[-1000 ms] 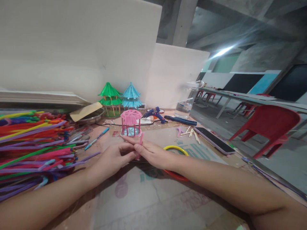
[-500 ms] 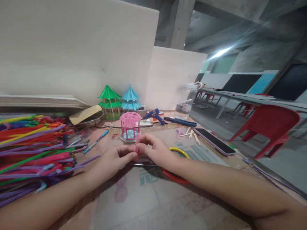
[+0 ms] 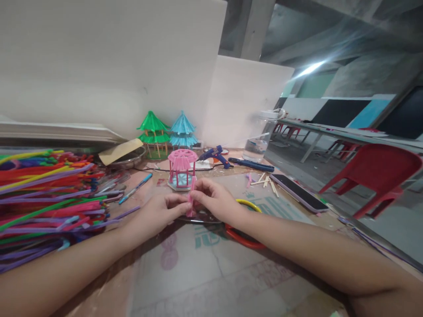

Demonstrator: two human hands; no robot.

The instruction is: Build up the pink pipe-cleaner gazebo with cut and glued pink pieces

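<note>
My left hand [image 3: 157,212] and my right hand [image 3: 214,200] meet at the middle of the table, both pinching a short folded pink pipe cleaner [image 3: 191,200] held upright between the fingertips. Just behind the fingers stands a small pink pavilion model [image 3: 180,169] on a pale blue base. Farther back sit a green pavilion model [image 3: 152,133] and a blue pavilion model [image 3: 183,130]. Under my right wrist lie scissors with red and yellow handles [image 3: 243,235].
A big pile of coloured pipe cleaners [image 3: 46,198] fills the left side. A blue glue gun [image 3: 214,155], a blue pen [image 3: 136,188], wooden sticks [image 3: 266,182], a phone [image 3: 299,192] and a clear jar [image 3: 259,141] lie beyond. Red chair [image 3: 376,176] at right.
My right hand has lifted from lying flat and now pinches the pink piece from the top; the piece stands more upright. The view shifted slightly.
</note>
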